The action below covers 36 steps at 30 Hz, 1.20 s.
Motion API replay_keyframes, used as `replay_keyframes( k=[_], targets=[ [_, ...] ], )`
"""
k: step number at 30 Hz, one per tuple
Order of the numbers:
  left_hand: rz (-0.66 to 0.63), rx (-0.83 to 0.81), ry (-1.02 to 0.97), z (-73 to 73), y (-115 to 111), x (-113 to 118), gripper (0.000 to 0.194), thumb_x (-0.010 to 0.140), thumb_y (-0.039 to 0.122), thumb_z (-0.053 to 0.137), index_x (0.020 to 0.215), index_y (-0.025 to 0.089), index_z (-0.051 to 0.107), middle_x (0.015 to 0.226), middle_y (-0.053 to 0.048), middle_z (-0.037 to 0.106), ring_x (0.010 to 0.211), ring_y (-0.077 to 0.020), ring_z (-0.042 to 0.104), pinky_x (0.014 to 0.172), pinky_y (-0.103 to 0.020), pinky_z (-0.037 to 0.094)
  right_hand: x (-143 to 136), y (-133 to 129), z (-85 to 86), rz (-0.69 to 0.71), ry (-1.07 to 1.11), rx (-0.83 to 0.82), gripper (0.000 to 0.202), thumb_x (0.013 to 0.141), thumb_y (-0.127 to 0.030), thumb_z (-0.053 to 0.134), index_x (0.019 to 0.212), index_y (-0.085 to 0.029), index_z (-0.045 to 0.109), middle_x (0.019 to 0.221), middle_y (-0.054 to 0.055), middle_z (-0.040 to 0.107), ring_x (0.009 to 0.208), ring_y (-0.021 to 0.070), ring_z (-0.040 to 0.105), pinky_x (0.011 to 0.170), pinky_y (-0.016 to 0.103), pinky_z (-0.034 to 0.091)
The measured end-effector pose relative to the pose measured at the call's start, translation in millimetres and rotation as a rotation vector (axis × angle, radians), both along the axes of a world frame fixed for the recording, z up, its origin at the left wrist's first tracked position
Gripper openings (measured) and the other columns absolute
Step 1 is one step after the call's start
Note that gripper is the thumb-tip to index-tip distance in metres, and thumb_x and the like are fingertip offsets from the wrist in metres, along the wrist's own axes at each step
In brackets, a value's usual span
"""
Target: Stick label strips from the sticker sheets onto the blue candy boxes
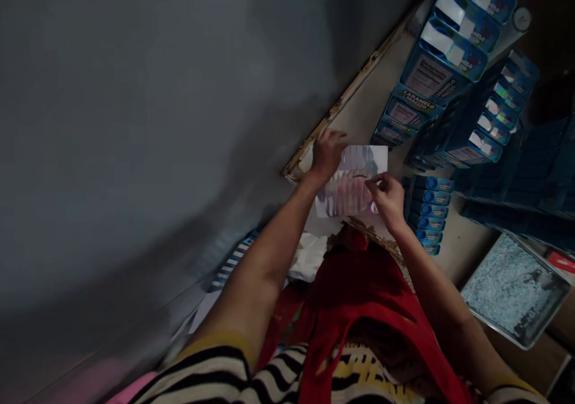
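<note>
A shiny, pale sheet with rows of strip-like shapes (354,159) lies on the worktable in front of me. My left hand (329,152) is at its upper left edge, fingers bent and pointing right; whether they grip anything is unclear. Over the right part of the sheet is my right hand (388,198), with thumb and index finger pinched together. Whatever sits between those fingertips is too small to make out.
Tall stacks of blue boxes (431,80) stand beyond and to the right. Smaller blue boxes (431,215) are piled beside my right hand. A tray of pale blue pieces (516,290) is at the lower right. A grey wall (135,122) fills the left.
</note>
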<state>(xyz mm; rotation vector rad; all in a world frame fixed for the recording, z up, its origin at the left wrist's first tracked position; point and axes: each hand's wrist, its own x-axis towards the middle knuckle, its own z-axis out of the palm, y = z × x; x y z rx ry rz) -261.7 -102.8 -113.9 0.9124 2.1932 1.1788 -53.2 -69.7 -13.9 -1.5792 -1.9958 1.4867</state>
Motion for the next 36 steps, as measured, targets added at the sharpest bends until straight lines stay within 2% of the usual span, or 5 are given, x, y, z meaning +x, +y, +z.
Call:
replay_keyframes(
  k=[6,9,22,27,36],
  targets=[
    [0.036,0.095,-0.922,44.6,-42.2,64.8,0.07,0.088,0.082,0.061,0.109,0.017,0.078,0.105,-0.014,0.08,0.098,-0.0288,0.076,0.092,-0.043,0.06,32.5,3.1,39.2,-0.126,0.227,-0.213,0.034,0.074,-0.052,0.08,0.078,-0.021,0.066,0.071,-0.002,0.061,0.065,0.0139,0.051,0.064,0.028,0.039],
    [-0.047,0.136,-1.164,62.8,-50.4,93.0,0.077,0.071,0.081,0.081,0.116,0.019,0.077,0.106,-0.012,0.081,0.095,-0.027,0.077,0.089,-0.042,0.062,44.1,6.2,52.2,-0.116,0.229,-0.256,0.036,0.072,-0.052,0.085,0.076,-0.021,0.066,0.068,-0.002,0.062,0.063,0.0132,0.051,0.061,0.027,0.039],
    [0.148,0.115,-0.917,123.8,-11.4,175.8,0.031,0.069,0.049,0.092,0.077,0.021,0.08,0.07,-0.004,0.072,0.065,-0.0173,0.067,0.064,-0.03,0.054,126.8,43.8,77.4,-0.137,-0.037,-0.024,0.033,0.081,-0.054,0.072,0.081,-0.021,0.071,0.062,-0.002,0.059,0.057,0.0144,0.048,0.054,0.027,0.035],
    [0.303,0.175,-0.956,115.7,27.1,214.1,0.032,0.068,0.046,0.094,0.079,0.019,0.081,0.074,-0.003,0.074,0.068,-0.0155,0.067,0.069,-0.029,0.056,138.7,94.2,74.2,-0.104,-0.212,0.15,0.022,0.083,-0.04,0.071,0.08,-0.019,0.077,0.074,0.003,0.073,0.069,0.0192,0.063,0.065,0.029,0.041],
    [0.391,0.167,-0.915,93.2,45.2,211.9,0.02,0.073,0.034,0.091,0.079,0.019,0.079,0.076,-0.003,0.078,0.07,-0.0182,0.073,0.072,-0.031,0.06,120.0,122.4,54.1,0.051,-0.403,0.246,0.017,0.086,-0.035,0.072,0.08,-0.021,0.079,0.073,0.002,0.075,0.072,0.0225,0.068,0.065,0.03,0.037]
  ],
)
